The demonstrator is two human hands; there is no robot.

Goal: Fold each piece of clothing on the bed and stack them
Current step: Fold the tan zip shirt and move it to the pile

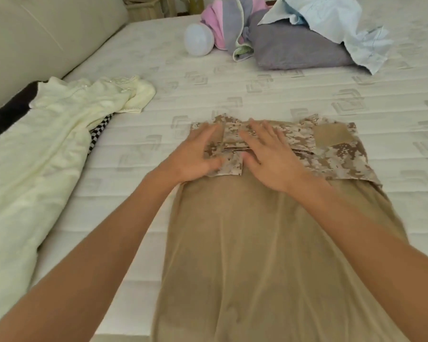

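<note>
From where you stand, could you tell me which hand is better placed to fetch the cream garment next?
Left, probably. The left hand rests on the camouflage shirt nearer the cream garment, which lies on that side; the right hand would cross over.

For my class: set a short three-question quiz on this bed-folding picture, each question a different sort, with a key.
1. True or false: both hands lie flat on the camouflage sleeves of the tan shirt.
2. Which garment lies to the left of the shirt? A. cream garment B. red coat C. striped socks
3. Fill in: the purple pillow lies at the ___ end of the bed.

Key:
1. True: left hand and right hand press with straight fingers.
2. A
3. far
</note>
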